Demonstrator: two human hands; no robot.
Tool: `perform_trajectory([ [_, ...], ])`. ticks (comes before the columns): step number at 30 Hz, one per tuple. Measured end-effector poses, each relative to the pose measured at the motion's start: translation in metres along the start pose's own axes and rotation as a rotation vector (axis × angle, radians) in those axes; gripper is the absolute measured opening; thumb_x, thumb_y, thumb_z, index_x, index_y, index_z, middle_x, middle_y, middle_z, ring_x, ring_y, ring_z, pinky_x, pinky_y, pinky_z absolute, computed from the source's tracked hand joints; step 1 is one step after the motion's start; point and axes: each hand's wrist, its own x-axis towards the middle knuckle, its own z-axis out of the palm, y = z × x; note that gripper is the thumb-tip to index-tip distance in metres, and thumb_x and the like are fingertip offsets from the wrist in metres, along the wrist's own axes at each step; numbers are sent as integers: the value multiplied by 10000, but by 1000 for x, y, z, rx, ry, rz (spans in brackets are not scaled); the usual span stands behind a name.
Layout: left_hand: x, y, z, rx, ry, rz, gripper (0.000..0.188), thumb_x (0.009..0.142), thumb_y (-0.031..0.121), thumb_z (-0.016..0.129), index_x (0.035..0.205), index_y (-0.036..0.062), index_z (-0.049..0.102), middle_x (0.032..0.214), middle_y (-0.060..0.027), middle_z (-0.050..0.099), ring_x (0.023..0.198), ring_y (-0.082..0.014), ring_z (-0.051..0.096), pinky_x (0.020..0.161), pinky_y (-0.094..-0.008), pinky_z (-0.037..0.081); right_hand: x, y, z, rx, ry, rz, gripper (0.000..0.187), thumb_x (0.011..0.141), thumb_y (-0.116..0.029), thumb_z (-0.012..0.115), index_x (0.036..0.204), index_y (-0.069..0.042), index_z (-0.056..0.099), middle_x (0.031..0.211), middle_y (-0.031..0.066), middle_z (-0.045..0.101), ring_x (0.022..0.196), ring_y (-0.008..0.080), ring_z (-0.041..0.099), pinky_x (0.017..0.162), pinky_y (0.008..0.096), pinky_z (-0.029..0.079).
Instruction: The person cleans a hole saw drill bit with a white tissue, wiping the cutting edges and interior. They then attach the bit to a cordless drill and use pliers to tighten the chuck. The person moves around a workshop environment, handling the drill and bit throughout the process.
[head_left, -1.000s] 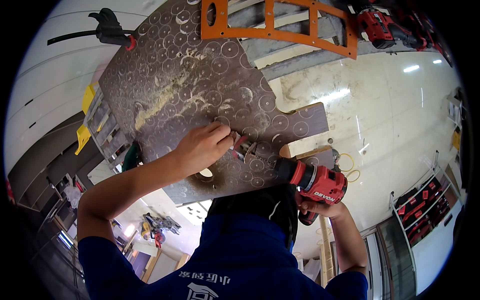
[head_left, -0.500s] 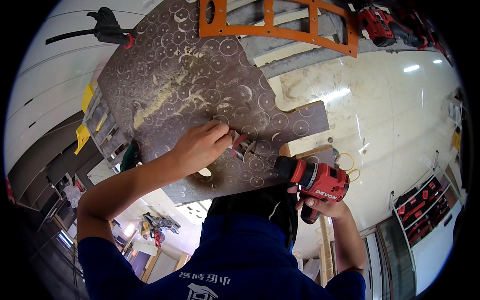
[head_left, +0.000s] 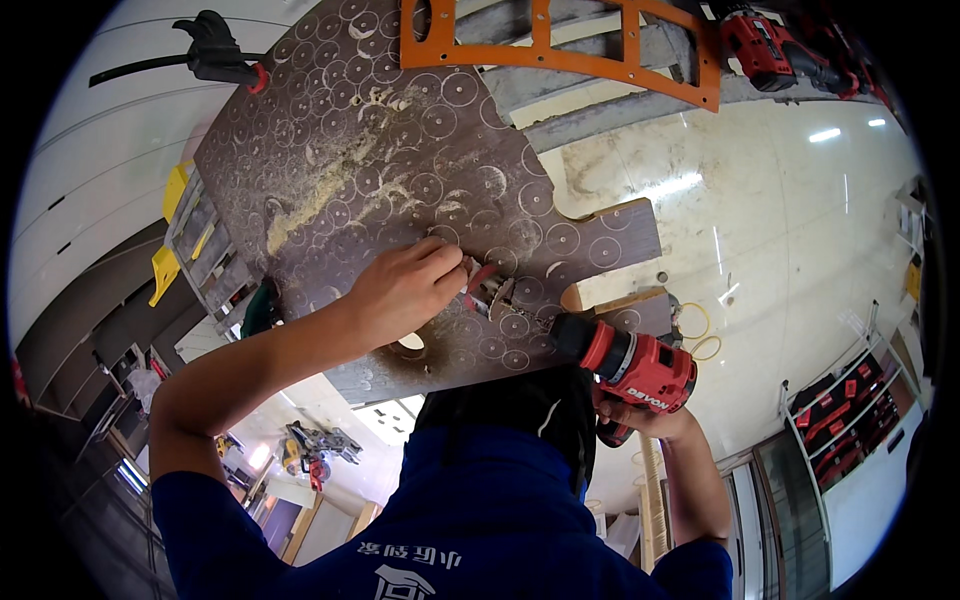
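My right hand (head_left: 648,415) grips a red and black cordless drill (head_left: 645,370) by its handle, the chuck facing left over the board. A thin bit runs from the chuck to a silver cup-shaped cutter with red on it, apparently a hole saw (head_left: 492,295). My left hand (head_left: 408,288) is closed, with thumb and fingers pinched at the cutter's far end; what lies between the fingertips is partly hidden. Beneath both hands lies a dark brown board (head_left: 440,160), covered in scored circles and strewn with pale sawdust. A through hole (head_left: 411,342) shows beside my left wrist.
An orange slotted template (head_left: 560,60) lies along the far edge. A black clamp (head_left: 215,55) holds the board's far left corner. More red power tools (head_left: 765,55) sit at the far right. A tool rack (head_left: 845,420) stands beyond the pale floor on the right.
The drill has turned slightly in my right hand and its handle has shifted a little. My left hand stays at the cutter, nearly unmoved.
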Motion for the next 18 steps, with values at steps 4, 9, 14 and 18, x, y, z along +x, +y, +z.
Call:
perform_trajectory([
  [4,1,0,1,6,10,3,144,749,47,657,890,57,632,835,-30,488,799,-173,590,578,-300,538,-2,-4,3,49,23,17,130,839,10,673,936,-40,602,809,26,616,721,118,608,636,274,509],
  [9,0,0,3,30,16,2,145,749,44,661,891,56,633,828,-29,487,784,-168,585,574,-301,534,-3,-6,4,35,41,34,126,832,6,664,931,-39,601,804,29,617,717,122,609,634,277,509],
  [14,1,0,2,16,29,8,146,758,48,670,900,47,635,820,-27,484,769,-164,583,576,-301,536,-3,-6,3,47,32,13,131,823,10,663,928,-43,604,797,31,618,707,121,611,625,279,507],
  [18,1,-1,3,3,24,9,170,755,46,670,923,40,644,821,-29,484,770,-165,582,579,-298,537,-3,-8,5,43,62,36,133,815,20,657,920,-45,608,788,32,621,698,118,610,610,276,504],
])
